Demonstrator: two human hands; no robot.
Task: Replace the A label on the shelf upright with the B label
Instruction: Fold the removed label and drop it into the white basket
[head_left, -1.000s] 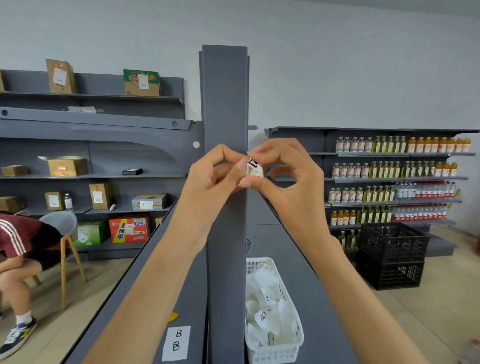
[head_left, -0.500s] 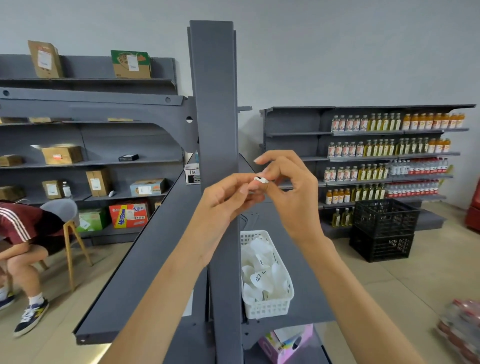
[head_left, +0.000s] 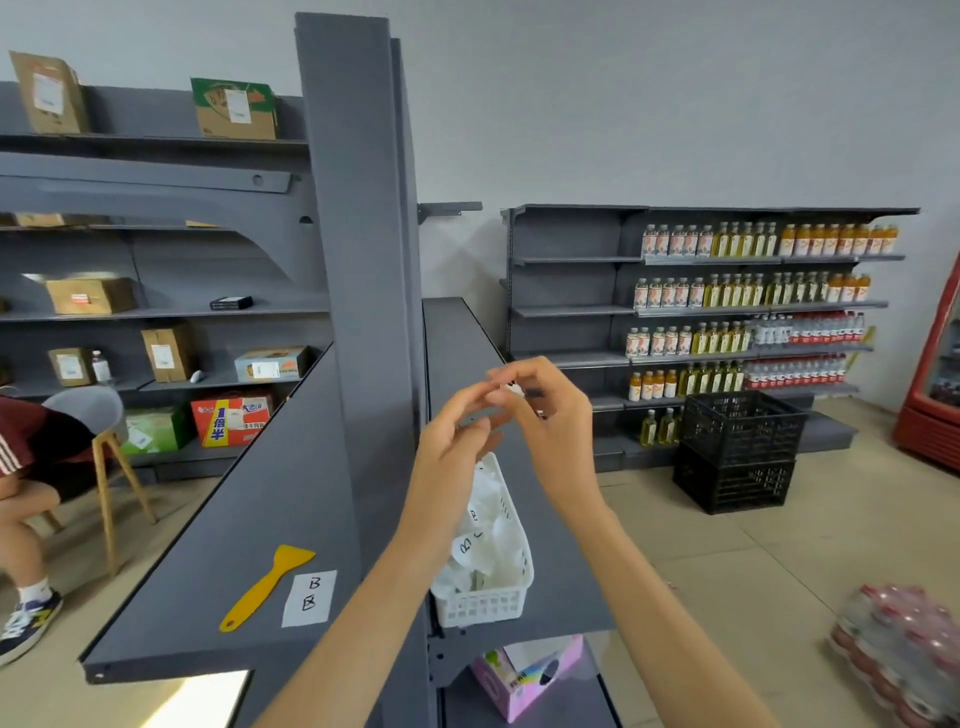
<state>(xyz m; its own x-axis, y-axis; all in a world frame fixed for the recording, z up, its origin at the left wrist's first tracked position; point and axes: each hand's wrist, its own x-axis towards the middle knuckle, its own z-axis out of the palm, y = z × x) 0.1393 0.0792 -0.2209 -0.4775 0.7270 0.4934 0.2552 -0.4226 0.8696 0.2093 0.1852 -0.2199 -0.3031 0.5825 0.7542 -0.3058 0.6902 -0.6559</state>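
The tall grey shelf upright (head_left: 358, 260) stands in the middle, its face bare where I can see it. My right hand (head_left: 550, 415) pinches a small crumpled white label (head_left: 511, 387) with black marks at its fingertips, to the right of the upright. My left hand (head_left: 452, 447) is just below and left of it, fingers spread and touching the label's edge. A white sheet with two handwritten B labels (head_left: 310, 598) lies on the left shelf, beside a yellow scraper (head_left: 267, 587).
A white basket (head_left: 488, 605) of crumpled label scraps sits on the right shelf under my hands. A pink box (head_left: 524, 680) lies on the shelf below. Black crates (head_left: 737, 452) stand on the floor at right, a bottle pack (head_left: 904, 649) nearer. A seated person (head_left: 31, 467) is at far left.
My hands have moved down and right, away from the upright, with the crumpled label. My left hand's fingers have loosened. My view has shifted, bringing the scraper and B sheet into sight.
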